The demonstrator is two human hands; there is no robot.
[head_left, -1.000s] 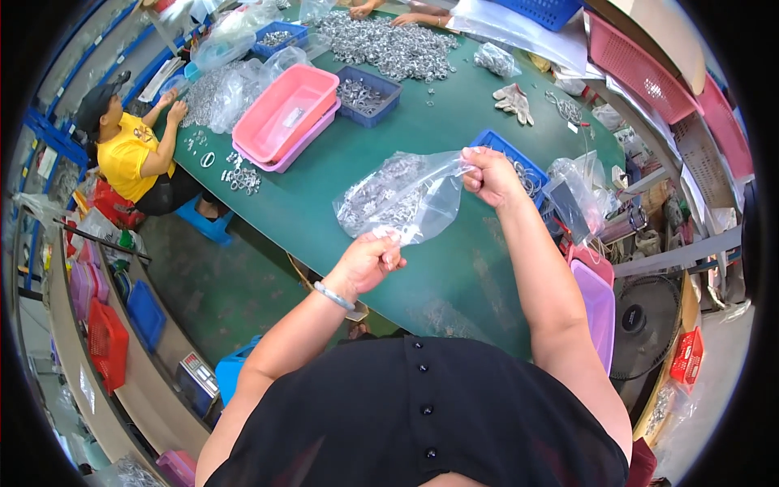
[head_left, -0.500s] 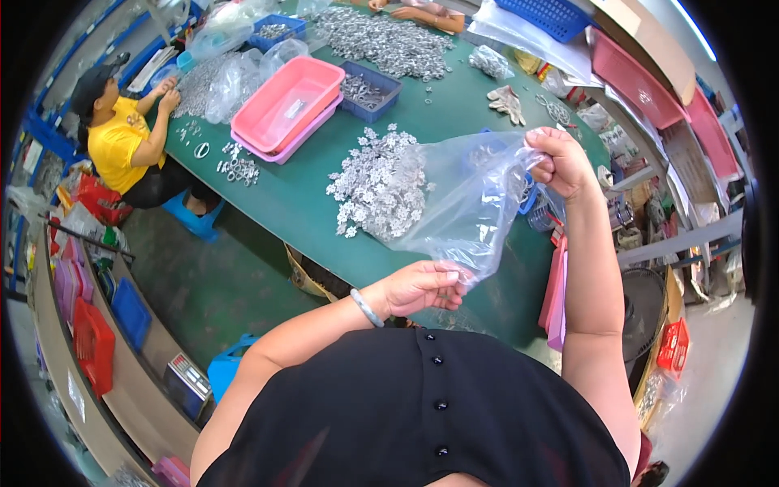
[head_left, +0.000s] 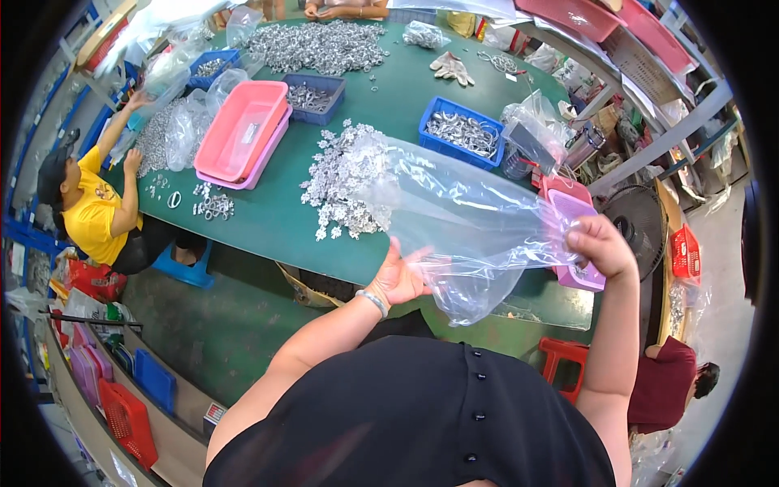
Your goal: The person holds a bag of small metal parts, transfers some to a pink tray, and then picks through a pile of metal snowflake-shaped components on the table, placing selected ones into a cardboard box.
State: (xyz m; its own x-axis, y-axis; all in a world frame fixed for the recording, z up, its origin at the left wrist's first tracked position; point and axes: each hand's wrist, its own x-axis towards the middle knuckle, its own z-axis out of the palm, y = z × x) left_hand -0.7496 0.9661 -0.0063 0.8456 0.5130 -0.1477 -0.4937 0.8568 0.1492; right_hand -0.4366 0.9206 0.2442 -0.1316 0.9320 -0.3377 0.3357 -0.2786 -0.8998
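Note:
A clear plastic bag (head_left: 487,207) stretches across the near part of the green table. Its right end is bunched in the closed fingers of my right hand (head_left: 602,246). My left hand (head_left: 398,280) is at the bag's near left edge, fingers spread against the film, not closed on it. The bag's far left end lies at a pile of small silver flower-shaped pieces (head_left: 329,174); some show through the plastic, and I cannot tell whether they are inside. A loose fold of the bag hangs down between my hands.
Beyond the bag stands a blue basket (head_left: 461,158) of metal pieces. Stacked pink trays (head_left: 243,134), a dark blue bin (head_left: 313,114) and a heap of silver parts (head_left: 316,47) lie farther left. A person in yellow (head_left: 101,195) works at the left edge. Right: a purple tray (head_left: 580,277).
My right hand has come nearer and to the right, drawing the bag out lengthwise. My left hand has let go of the film and spread its fingers. The view has turned.

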